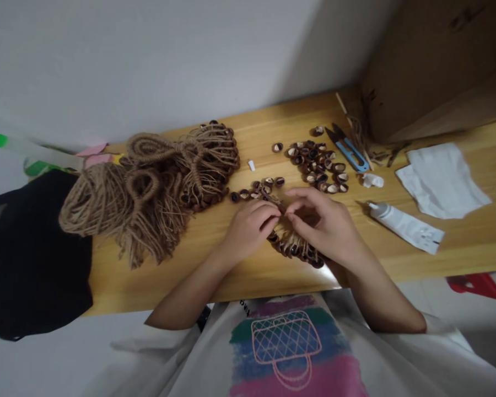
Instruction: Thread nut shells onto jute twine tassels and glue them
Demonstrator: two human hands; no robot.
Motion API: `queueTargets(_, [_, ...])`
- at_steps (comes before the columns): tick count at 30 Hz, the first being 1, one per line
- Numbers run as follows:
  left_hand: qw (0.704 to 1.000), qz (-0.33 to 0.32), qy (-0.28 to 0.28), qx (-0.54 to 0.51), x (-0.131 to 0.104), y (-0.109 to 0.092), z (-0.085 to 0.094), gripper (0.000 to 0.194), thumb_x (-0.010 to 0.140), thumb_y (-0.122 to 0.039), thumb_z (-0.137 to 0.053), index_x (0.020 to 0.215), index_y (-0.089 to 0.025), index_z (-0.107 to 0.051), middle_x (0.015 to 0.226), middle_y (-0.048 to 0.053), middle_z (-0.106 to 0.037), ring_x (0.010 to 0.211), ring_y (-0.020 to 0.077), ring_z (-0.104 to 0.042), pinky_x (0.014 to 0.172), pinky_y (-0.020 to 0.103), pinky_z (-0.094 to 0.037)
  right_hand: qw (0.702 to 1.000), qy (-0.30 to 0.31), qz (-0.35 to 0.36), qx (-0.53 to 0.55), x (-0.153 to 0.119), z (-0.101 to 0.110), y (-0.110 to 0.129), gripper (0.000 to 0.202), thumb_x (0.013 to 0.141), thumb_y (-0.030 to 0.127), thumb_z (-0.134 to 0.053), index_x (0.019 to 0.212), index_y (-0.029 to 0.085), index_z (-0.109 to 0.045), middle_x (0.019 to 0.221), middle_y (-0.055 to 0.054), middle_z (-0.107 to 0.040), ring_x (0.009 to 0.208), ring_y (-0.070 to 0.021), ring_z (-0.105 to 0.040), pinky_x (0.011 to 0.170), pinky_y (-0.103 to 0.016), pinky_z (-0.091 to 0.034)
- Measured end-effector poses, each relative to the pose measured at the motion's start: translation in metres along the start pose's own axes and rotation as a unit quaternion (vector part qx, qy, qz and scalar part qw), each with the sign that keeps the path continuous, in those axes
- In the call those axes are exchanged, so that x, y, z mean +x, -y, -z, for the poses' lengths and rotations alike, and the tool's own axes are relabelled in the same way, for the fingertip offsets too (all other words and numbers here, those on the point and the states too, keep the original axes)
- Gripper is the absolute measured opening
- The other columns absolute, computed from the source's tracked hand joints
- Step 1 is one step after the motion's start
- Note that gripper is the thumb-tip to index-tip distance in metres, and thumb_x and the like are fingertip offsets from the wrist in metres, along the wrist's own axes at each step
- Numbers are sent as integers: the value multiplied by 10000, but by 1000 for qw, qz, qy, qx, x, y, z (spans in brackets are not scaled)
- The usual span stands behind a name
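Observation:
My left hand [251,227] is closed, thumb and index finger pinched on thin brown cord just left of my right hand. My right hand [328,223] curves over the cords, its thumb and index fingertips close together on the same cord. Below and between the hands, a fringe of cords ends in a curved row of dark brown shell pieces [293,251] near the table's front edge. More loose shell halves [314,160] lie in a cluster beyond my right hand. A short row of them [254,194] sits behind my left hand.
Bundled brown cords [144,193] cover the table's left part, beside a black cloth [33,253]. Blue-handled snips [349,150], a white tube [407,225], white tissues [444,179] and a small white cap [251,165] lie on the wooden table [149,286]. A cardboard box [434,71] stands back right.

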State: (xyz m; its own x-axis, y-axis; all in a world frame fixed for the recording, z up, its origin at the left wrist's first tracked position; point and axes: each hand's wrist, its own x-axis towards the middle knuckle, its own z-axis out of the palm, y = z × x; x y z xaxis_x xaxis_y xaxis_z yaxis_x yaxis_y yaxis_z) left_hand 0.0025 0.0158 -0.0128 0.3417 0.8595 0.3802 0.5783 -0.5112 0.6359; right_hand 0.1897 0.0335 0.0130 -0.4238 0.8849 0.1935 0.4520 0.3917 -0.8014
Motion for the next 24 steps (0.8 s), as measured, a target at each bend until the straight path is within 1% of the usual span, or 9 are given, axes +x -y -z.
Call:
queueTargets(4, [1000,9,-3,-9,-1,0,-1,71,884,-111,-600,872,-163,-647,917,60,-728,852,173,-681,782,325,-563,999,0,15,-30,-2,-3,0,351,853,111,-601,1189,178,-522,943,51,-643,874,-87,-606,772,-205,-451])
queueTargets(6, [1000,14,-1,-17,0,0,-1,67,887,-115,-600,872,-164,-642,921,60,-728,859,173,-681,790,327,-564,998,-1,21,-57,-3,-4,0,382,831,101,-625,1192,177,-524,956,48,-644,891,-101,-603,801,-222,-450])
queueTargets(9, [1000,22,6,-21,0,-1,0,56,888,-125,-608,865,-167,-636,921,57,-729,867,174,-681,802,330,-562,995,5,34,-98,-3,-8,-1,437,790,89,-659,1198,176,-528,947,39,-646,892,-126,-597,801,-241,-439])
queueTargets(11, [1000,24,7,-19,0,-1,1,49,885,-128,-616,864,-168,-634,919,54,-731,867,173,-682,805,329,-562,993,6,33,-112,-3,-9,-3,424,794,90,-648,1193,178,-537,930,32,-648,884,-138,-597,799,-250,-431])
queueTargets(14, [1000,21,9,-17,0,-1,1,36,874,-128,-635,887,-162,-637,927,58,-734,872,178,-684,809,329,-567,995,6,4,-104,-3,-10,-4,383,814,95,-615,1182,178,-552,907,21,-652,880,-143,-602,789,-246,-425])
queueTargets(16, [1000,21,11,-13,-1,0,1,61,865,-130,-647,918,-159,-643,935,63,-736,878,182,-686,811,333,-570,996,10,-11,-86,-3,-9,-5,381,819,93,-607,1186,174,-552,900,20,-655,871,-134,-605,772,-231,-424])
queueTargets(20, [1000,23,12,-12,-1,2,1,85,869,-131,-641,946,-163,-655,950,64,-742,896,183,-691,821,340,-574,999,5,-7,-52,-3,-8,-4,383,823,76,-600,1190,171,-540,893,32,-655,833,-104,-603,748,-208,-424])
queueTargets(24, [1000,12,8,-23,-1,1,1,56,888,-140,-619,924,-157,-658,961,74,-743,913,182,-693,836,343,-574,998,17,-26,-48,-3,-9,-3,376,822,89,-604,1185,172,-547,911,26,-658,855,-110,-609,760,-214,-432])
